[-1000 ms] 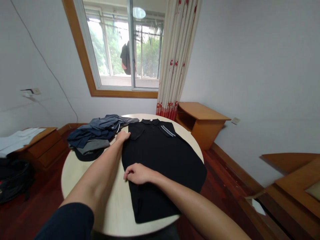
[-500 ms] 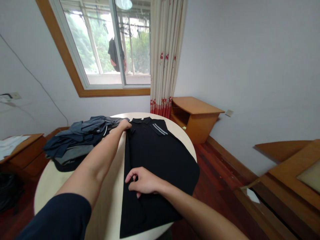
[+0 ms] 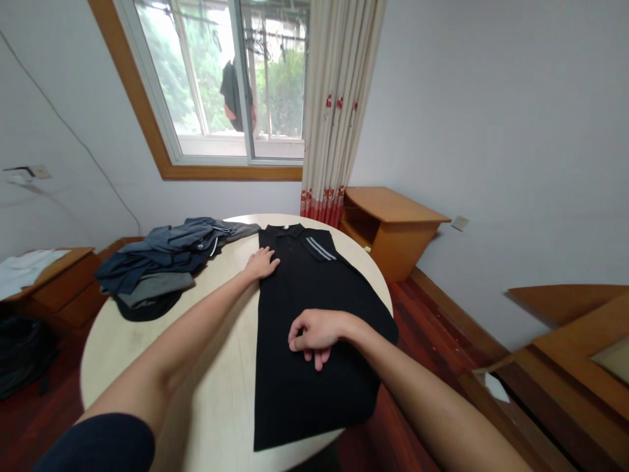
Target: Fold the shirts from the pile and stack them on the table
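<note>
A black polo shirt (image 3: 314, 282) lies on the round pale table (image 3: 216, 387), its left side folded inward along a straight edge. The collar is at the far end, and a sleeve cuff (image 3: 322, 249) with two grey stripes lies across the upper right. My left hand (image 3: 263, 263) rests flat on the shirt's left edge below the collar, fingers spread. Over the shirt's middle is my right hand (image 3: 319, 330), loosely bent with fingers hanging apart and nothing in them; whether it touches the cloth I cannot tell.
A heap of grey and navy clothes (image 3: 167, 255) sits at the table's far left. Beyond the table stand a wooden cabinet (image 3: 393, 206) and a curtain (image 3: 339, 118) beside the window. Wooden furniture (image 3: 565, 354) is at the right, and a black bag (image 3: 22, 357) at the left.
My left hand has let go of the shirt's upper left edge and now lies flat lower down. The left edge looks smoother. My right hand has moved up and right over the shirt.
</note>
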{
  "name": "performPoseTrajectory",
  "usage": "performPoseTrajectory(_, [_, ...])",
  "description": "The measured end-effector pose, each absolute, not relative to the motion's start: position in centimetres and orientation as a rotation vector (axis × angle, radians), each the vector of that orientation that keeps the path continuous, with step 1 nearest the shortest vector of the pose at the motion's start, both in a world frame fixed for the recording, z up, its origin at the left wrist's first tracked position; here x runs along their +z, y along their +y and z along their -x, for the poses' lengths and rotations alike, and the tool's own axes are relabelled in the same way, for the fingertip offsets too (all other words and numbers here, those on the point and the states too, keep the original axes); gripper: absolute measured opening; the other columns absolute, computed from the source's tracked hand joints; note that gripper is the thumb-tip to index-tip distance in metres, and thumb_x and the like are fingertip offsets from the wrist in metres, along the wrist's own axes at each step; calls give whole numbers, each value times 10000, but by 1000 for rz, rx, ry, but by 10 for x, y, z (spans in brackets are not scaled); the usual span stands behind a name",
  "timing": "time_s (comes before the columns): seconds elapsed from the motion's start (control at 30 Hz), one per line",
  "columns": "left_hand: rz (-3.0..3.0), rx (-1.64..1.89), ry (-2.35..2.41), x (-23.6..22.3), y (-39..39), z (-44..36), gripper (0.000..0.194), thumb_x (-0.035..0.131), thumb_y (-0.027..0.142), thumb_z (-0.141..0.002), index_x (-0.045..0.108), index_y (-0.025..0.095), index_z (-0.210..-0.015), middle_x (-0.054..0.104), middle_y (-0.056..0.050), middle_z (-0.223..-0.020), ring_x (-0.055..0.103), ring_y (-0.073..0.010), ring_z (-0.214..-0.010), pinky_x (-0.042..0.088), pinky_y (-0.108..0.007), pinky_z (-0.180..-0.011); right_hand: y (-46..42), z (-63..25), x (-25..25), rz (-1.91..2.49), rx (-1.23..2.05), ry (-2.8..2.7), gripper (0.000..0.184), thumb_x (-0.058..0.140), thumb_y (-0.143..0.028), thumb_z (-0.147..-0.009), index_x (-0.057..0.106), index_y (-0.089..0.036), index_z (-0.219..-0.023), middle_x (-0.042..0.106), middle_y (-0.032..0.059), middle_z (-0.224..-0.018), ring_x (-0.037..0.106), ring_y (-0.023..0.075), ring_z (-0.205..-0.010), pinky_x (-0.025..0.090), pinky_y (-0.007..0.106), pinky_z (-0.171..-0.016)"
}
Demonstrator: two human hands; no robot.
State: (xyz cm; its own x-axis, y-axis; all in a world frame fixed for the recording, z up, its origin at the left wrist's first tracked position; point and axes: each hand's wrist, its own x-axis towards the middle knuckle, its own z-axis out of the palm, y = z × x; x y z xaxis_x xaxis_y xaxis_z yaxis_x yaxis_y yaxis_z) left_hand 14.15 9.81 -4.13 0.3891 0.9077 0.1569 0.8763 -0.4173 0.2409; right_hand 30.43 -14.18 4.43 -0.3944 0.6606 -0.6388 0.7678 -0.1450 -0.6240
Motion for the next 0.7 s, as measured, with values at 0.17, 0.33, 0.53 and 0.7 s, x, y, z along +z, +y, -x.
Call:
performPoseTrajectory(0.17, [-2466, 250, 1661, -55, 85, -139, 693, 347, 624, -963, 366, 251, -1547, 189, -106, -1670, 130, -363, -1536, 185, -641, -1173, -93, -309, 27, -2135, -560, 2460, 414, 590, -386, -934, 646, -164, -1279, 693, 163, -1227, 677, 306, -1109, 530, 408, -937])
performPoseTrajectory(0.33, [-2493, 259, 1662, -63, 91, -136, 714, 310, 678, -953, 347, 306, -1560, 183, -54, -1676, 121, -419, -1524, 120, -707, -1157, -43, -325, -16, -2207, -291, 2425, 623, 456, -462, -1002, 376, -163, -1543, 336, 165, -1609, 304, 326, -1486, 251, 530, -1193])
performPoseTrajectory(0.53, [-2501, 269, 1650, -63, 115, -134, 690, 318, 686, -951, 359, 346, -1549, 201, -46, -1673, 128, -420, -1522, 120, -753, -1126, 2, -336, -41, -2192, -323, 2397, 645, 295, -550, -1022, 324, -213, -1572, 188, 101, -1671, 110, 309, -1545, 118, 573, -1211])
performPoseTrajectory(0.7, [-2481, 247, 1652, -59, 149, -134, 699, 313, 708, -938, 357, 366, -1545, 181, -33, -1678, 112, -413, -1526, 102, -761, -1122, 35, -335, -43, -2209, -298, 2406, 654, 276, -561, -1016, 321, -223, -1574, 194, 81, -1671, 109, 297, -1546, 103, 566, -1214])
